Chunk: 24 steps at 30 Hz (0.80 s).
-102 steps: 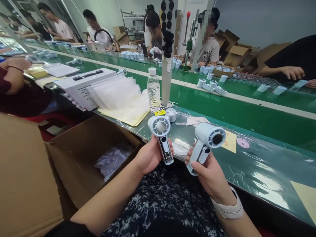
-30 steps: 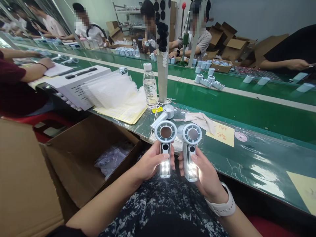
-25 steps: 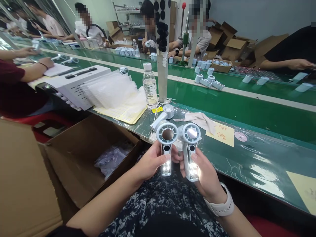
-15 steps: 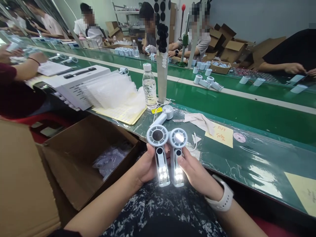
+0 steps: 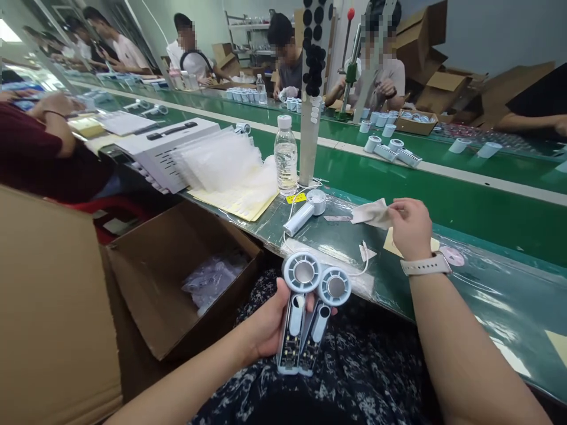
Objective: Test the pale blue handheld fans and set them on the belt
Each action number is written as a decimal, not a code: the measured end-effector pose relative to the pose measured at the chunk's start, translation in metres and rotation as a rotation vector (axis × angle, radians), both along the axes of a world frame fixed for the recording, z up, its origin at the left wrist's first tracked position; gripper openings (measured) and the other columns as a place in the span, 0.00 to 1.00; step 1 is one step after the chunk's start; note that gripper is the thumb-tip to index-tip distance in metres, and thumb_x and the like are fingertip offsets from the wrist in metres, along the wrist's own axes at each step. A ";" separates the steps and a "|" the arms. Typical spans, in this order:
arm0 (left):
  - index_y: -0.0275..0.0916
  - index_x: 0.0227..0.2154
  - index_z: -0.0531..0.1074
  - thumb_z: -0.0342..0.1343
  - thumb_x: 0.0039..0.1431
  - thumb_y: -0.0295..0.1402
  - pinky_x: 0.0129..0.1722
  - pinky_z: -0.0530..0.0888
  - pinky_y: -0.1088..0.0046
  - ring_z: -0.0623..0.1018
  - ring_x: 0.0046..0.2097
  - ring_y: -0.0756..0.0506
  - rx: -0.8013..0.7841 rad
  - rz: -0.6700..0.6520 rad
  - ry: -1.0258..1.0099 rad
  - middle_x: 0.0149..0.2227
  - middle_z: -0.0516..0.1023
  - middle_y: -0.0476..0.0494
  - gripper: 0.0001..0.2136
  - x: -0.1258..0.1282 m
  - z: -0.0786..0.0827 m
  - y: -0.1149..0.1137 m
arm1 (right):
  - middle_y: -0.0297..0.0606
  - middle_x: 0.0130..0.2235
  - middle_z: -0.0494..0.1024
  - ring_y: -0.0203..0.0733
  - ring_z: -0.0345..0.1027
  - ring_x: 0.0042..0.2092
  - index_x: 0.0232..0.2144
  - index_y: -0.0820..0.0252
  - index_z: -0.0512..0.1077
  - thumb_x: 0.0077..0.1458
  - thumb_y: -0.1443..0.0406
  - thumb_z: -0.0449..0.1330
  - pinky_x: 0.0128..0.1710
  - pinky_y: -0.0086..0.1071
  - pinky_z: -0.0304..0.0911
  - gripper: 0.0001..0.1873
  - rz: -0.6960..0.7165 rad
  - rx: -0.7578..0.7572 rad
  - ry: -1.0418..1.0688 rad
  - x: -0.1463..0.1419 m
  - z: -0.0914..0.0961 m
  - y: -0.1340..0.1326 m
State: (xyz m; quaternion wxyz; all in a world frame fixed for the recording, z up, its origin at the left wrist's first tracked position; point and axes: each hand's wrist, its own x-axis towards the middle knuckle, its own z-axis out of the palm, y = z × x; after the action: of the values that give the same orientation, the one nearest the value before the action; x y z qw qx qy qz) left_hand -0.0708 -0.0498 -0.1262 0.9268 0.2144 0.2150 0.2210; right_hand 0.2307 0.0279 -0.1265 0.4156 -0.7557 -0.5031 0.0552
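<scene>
From where I stand, the person's two bare arms reach forward and well apart. The long left forearm [image 5: 177, 392] slants up from the lower edge of the view to a slightly bent left wrist [image 5: 241, 354]. Beyond it, the cupped left hand [image 5: 266, 324] sits low over the lap, closed firmly around what it holds, with the thumb lying across the front (the fingers [image 5: 319, 309] just peep out on the far side). The right forearm [image 5: 469, 336] stretches up the other way to a right hand [image 5: 411, 227], raised much higher, its back uppermost and its fingertips curled down out of sight.
</scene>
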 end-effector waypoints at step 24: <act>0.35 0.22 0.68 0.52 0.49 0.66 0.31 0.75 0.73 0.80 0.33 0.44 0.021 -0.212 0.105 0.29 0.79 0.37 0.32 0.010 -0.010 -0.010 | 0.41 0.38 0.81 0.44 0.73 0.38 0.38 0.59 0.77 0.64 0.47 0.51 0.40 0.36 0.65 0.24 1.158 -0.445 0.326 -0.103 0.051 -0.055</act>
State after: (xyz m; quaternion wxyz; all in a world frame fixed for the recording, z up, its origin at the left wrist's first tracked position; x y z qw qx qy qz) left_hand -0.0608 -0.0596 -0.1362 0.9302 0.2569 0.2369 0.1125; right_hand 0.1281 -0.0267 -0.0757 0.2229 -0.4119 -0.7366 0.4879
